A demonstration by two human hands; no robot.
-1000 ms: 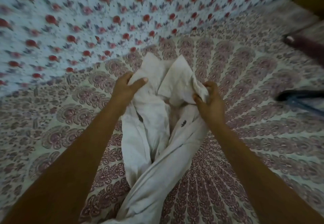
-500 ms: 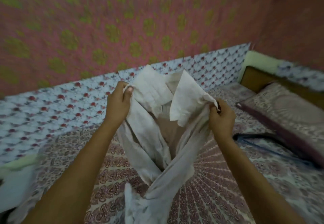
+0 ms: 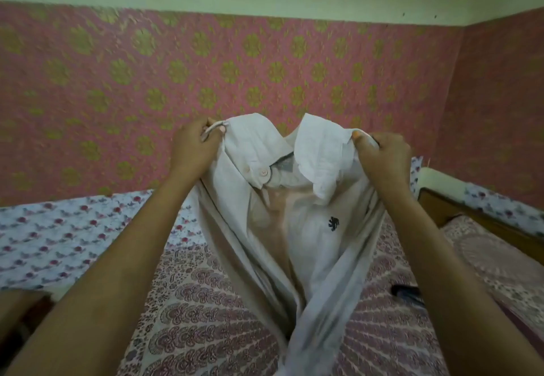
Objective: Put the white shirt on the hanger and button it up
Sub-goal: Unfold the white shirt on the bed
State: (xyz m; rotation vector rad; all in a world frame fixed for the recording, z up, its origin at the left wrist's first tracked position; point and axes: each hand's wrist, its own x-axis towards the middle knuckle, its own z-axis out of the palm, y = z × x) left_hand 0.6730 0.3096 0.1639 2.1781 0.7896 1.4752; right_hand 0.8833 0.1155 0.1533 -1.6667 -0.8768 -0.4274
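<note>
Now the left hand (image 3: 191,147) and the right hand (image 3: 382,155) each pinch one shoulder of the white cotton button shirt (image 3: 294,228), which hangs with its long axis toward 6 o'clock above the patterned bedsheet (image 3: 206,316). At 4 o'clock, nearer the right hand, a dark object (image 3: 407,291) is perhaps the hanger.

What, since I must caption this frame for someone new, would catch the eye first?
A white shirt is held up in mid-frame with its collar open, the left hand and right hand each gripping one side of its top. Behind it rises a pink wall with gold flowers. Below lies a patterned bedsheet.
</note>
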